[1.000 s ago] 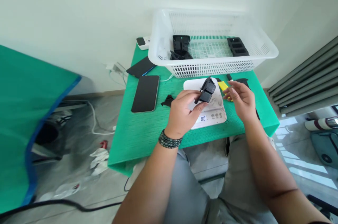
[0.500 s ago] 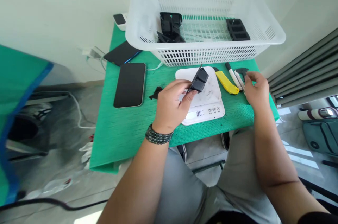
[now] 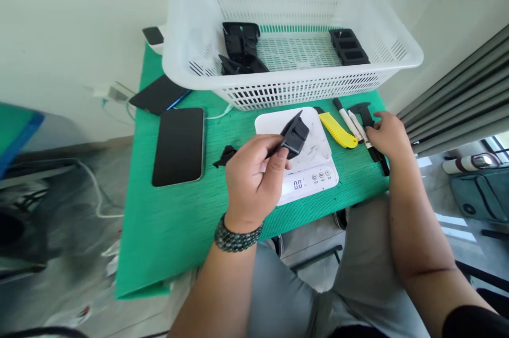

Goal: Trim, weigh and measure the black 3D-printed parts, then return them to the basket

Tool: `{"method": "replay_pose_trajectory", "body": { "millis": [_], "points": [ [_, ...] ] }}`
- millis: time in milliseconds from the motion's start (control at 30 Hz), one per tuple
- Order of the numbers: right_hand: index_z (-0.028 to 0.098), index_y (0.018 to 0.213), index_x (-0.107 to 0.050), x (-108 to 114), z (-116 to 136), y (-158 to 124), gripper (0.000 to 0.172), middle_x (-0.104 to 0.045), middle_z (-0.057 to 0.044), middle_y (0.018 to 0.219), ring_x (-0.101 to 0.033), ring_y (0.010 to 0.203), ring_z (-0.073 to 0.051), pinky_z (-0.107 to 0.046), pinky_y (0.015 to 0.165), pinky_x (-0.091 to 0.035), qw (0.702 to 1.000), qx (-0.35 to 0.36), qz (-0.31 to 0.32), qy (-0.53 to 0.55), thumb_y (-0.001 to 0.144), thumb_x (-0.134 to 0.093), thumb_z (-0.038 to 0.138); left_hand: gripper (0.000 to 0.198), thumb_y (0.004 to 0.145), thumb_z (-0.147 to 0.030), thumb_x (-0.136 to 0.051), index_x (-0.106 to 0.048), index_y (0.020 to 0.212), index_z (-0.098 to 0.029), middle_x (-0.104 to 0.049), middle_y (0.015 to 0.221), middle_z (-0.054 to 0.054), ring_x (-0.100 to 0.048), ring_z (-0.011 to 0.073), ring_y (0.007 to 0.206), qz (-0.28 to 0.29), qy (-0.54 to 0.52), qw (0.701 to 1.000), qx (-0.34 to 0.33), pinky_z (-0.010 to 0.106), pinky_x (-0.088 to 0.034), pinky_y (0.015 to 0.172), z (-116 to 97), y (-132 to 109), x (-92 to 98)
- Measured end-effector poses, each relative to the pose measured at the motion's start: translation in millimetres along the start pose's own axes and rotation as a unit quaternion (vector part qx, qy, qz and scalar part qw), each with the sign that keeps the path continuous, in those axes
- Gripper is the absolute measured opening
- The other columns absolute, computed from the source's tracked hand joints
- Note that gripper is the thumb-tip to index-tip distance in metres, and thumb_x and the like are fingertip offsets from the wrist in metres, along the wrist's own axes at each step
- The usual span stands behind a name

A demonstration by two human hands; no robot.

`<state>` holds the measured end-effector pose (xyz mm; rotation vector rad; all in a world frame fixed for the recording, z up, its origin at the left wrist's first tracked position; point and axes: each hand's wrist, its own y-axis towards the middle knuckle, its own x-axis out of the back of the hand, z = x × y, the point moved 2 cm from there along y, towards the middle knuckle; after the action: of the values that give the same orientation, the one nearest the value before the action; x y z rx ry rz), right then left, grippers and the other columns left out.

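Note:
My left hand [image 3: 254, 176] is closed around a black plastic part [image 3: 293, 135], holding it just above a white digital scale [image 3: 314, 165] that reads 0.0. My right hand [image 3: 387, 133] rests on the green table at the right, fingers curled over a black caliper [image 3: 368, 126] that lies beside a white marker [image 3: 345, 112]. A yellow utility knife [image 3: 337, 131] lies between the scale and my right hand. A small black scrap [image 3: 225, 156] sits left of my left hand.
A white plastic basket [image 3: 294, 83] at the back of the green table [image 3: 167, 221] holds several black parts [image 3: 240, 51]. Two dark phones [image 3: 178, 144] lie at the left. Cables and litter are on the floor left; a curtain hangs right.
My right hand moved from beside the black part out to the right and settled on the caliper. My left hand kept the part over the scale. The camera shifted closer and leftward.

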<state>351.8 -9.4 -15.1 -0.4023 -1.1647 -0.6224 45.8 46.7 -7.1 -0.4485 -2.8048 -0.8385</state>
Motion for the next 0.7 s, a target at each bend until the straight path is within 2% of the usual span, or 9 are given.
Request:
{"method": "replay_pose_trajectory", "body": {
  "millis": [67,167,233,300,367,467,533,633,700],
  "points": [
    [0.013,0.123,-0.071,2.1,0.1,-0.5,0.048,-0.074,-0.01,0.079,-0.069,0.081,-0.032,-0.041,0.074,-0.051,0.999,-0.004,-0.025,0.022,0.077,-0.061,0.022,0.025,0.103,-0.043,-0.061,-0.071,0.098,-0.02,-0.07,0.085,0.002,-0.064,0.01,0.06,-0.029,-0.06,0.998,0.017,0.024,-0.054,0.055,2.4,-0.5,1.0],
    [0.015,0.115,-0.067,7.6,2.6,-5.5,0.038,-0.064,-0.001,0.062,-0.064,0.065,-0.025,-0.036,0.066,-0.047,0.989,-0.01,-0.087,0.115,0.078,-0.06,0.021,0.033,0.098,-0.053,-0.067,-0.068,0.097,-0.02,-0.07,0.097,0.005,-0.068,0.0122,0.065,-0.07,-0.157,0.984,0.049,0.024,-0.053,0.051,9.7,-2.4,3.2],
    [0.02,0.108,-0.061,10.3,9.0,-14.1,0.029,-0.059,0.005,0.057,-0.059,0.055,-0.02,-0.032,0.059,-0.044,0.96,-0.007,-0.132,0.245,0.08,-0.061,0.026,0.036,0.092,-0.055,-0.074,-0.066,0.094,-0.02,-0.069,0.107,0.007,-0.07,0.0134,0.071,-0.085,-0.159,0.982,0.062,0.024,-0.055,0.052,14.5,-3.6,6.9],
    [0.023,0.102,-0.055,8.7,21.9,-27.2,0.024,-0.057,0.008,0.057,-0.055,0.048,-0.016,-0.027,0.051,-0.04,0.905,0.013,-0.128,0.406,0.082,-0.063,0.033,0.035,0.09,-0.051,-0.078,-0.064,0.088,-0.019,-0.067,0.114,0.008,-0.069,0.0136,0.077,-0.095,-0.105,0.988,0.06,0.025,-0.058,0.057,17.7,-3.8,11.5],
    [0.025,0.099,-0.052,2.6,41.5,-44.3,0.026,-0.058,0.009,0.058,-0.053,0.043,-0.013,-0.024,0.044,-0.037,0.839,0.044,-0.049,0.54,0.082,-0.066,0.039,0.031,0.091,-0.045,-0.077,-0.063,0.083,-0.018,-0.065,0.118,0.009,-0.069,0.0143,0.084,-0.106,-0.041,0.993,0.037,0.025,-0.059,0.063,18.6,-2.9,15.0],
    [0.026,0.095,-0.051,-9.7,74.7,-75.5,0.035,-0.065,0.008,0.064,-0.055,0.041,-0.011,-0.023,0.039,-0.037,0.76,0.042,0.104,0.64,0.078,-0.076,0.042,0.024,0.094,-0.039,-0.073,-0.065,0.085,-0.019,-0.062,0.12,0.01,-0.068,0.0164,0.094,-0.104,0.013,0.994,0.004,0.025,-0.061,0.066,18.1,-1.7,14.1],
    [0.026,0.093,-0.051,-17.6,94.3,-96.9,0.039,-0.068,0.006,0.065,-0.056,0.039,-0.012,-0.022,0.036,-0.035,0.714,0.017,0.195,0.672,0.076,-0.081,0.045,0.018,0.094,-0.036,-0.072,-0.067,0.09,-0.02,-0.061,0.123,0.012,-0.068,0.0182,0.099,-0.091,0.038,0.995,-0.002,0.026,-0.061,0.067,17.7,-2.0,10.9],
    [0.025,0.089,-0.051,-27.3,115.7,-123.7,0.044,-0.068,0.005,0.061,-0.054,0.037,-0.012,-0.021,0.035,-0.033,0.656,0.005,0.293,0.695,0.076,-0.084,0.052,0.006,0.091,-0.023,-0.072,-0.068,0.094,-0.02,-0.065,0.122,0.012,-0.069,0.0235,0.109,-0.092,0.075,0.993,-0.021,0.036,-0.065,0.081,16.1,-3.5,8.6],
    [0.024,0.09,-0.054,-32.5,124.5,-135.9,0.044,-0.068,0.004,0.061,-0.052,0.035,-0.011,-0.021,0.035,-0.032,0.626,0.009,0.341,0.701,0.079,-0.084,0.054,0.013,0.087,-0.012,-0.069,-0.069,0.096,-0.021,-0.071,0.113,0.009,-0.071,0.0246,0.108,-0.083,0.073,0.993,-0.04,0.042,-0.064,0.091,14.6,-4.4,9.3]
  ]
}}
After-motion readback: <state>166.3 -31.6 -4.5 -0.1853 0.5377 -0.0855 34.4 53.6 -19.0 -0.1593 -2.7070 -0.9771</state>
